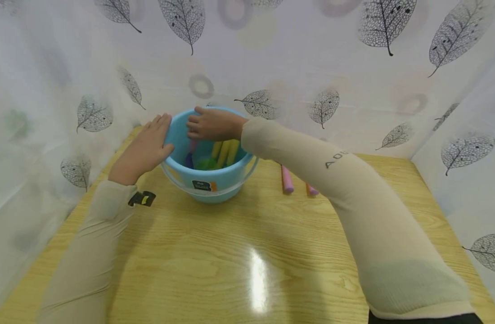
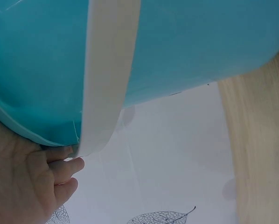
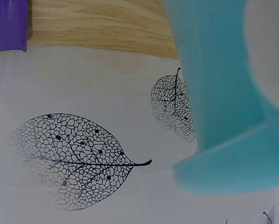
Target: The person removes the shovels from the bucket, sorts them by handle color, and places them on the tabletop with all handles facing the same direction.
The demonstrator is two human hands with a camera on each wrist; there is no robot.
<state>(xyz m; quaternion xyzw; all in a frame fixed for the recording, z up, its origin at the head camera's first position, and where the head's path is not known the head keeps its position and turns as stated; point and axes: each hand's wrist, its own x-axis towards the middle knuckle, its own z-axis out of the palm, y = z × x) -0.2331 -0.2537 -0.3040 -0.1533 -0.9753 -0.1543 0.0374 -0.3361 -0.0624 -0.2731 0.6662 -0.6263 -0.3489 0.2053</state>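
Note:
A light blue bucket [image 1: 213, 196] with a white handle stands on the wooden table. My left hand [image 1: 143, 146] rests against the left side of its rim, fingers extended together and thumb at the edge. In the left wrist view the palm and fingers [image 2: 60, 171] touch the rim from outside. My right hand [image 1: 215, 124] is over the bucket's mouth, fingers curled around the pink handle of a toy tool [image 1: 193, 145] with a blue-purple end, which points down inside. Toy tools with yellow handles [image 1: 223, 154] and a green part [image 1: 206, 164] lie in the bucket.
Two pink handles [image 1: 287, 180] [image 1: 312, 190] lie on the table right of the bucket, partly hidden by my right sleeve. A purple toy scoop [image 3: 8, 25] shows in the right wrist view. Leaf-patterned sheets [image 1: 288, 58] hang behind and beside the table [image 1: 207, 261].

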